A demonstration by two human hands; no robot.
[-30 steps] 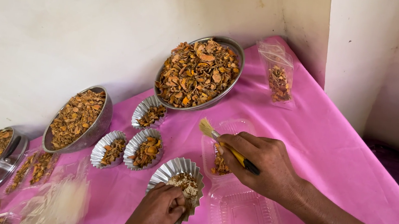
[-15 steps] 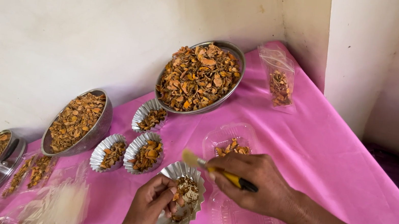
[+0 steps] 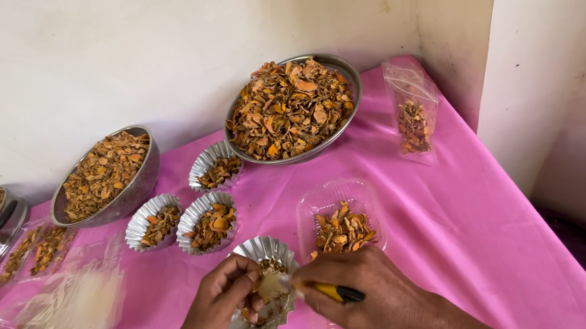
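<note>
Fluted foil cup (image 3: 263, 289) of orange chips, pinched by left hand (image 3: 217, 309); right hand (image 3: 366, 296), gripping yellow-handled brush (image 3: 314, 289), has dropped onto it.

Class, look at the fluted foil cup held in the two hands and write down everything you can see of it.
The fluted foil cup is small, round and silvery, with a crimped, pleated wall that looks like thin metal foil. It is tilted toward the camera just above the pink tablecloth. The left hand grips its near rim, thumb inside. The right hand holds a yellow-handled brush with its pale tip in the cup. A few orange-brown dried pieces lie inside. Three similar filled cups sit behind it.
</note>
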